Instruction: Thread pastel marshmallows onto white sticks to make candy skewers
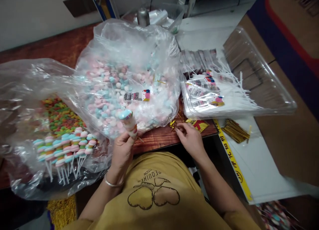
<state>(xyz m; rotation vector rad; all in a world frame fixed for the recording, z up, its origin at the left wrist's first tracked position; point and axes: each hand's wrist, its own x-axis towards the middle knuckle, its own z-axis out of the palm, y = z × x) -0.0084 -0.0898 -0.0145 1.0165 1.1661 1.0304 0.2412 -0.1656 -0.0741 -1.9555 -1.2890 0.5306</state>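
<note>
Presently, my left fingers (130, 143) are pinching the lower end of a pale-blue-topped candy pop in clear printed film (129, 122). The candy pop is held top end up, above the front edge of a red-brown wood-grain tabletop (159, 137).

My right fingers (184, 126) are positioned at a small cluster of shiny gold twist ties (172, 125) near the same edge. The thumb and index tips are close together; I cannot tell whether a tie is pinched between them. A yellow-and-red packet (200, 124) lies just beyond this hand.

Behind the candy pop sits a large clear plastic bag (134, 40) of pink, blue and white sweets; a flat printed film wrapper (136, 95) rests on it. To the left, a second clear plastic bag (32, 74) contains small red, orange and green candies (61, 114). Striped pastel candy pops on white sticks (66, 147) lie in a row in front of those candies.

To the right, a clear rectangular plastic tray (271, 111) carries thin white sticks (240, 99) and printed wrappers. A straight gold twist-tie bundle (235, 131) lies just in front of it.
</note>
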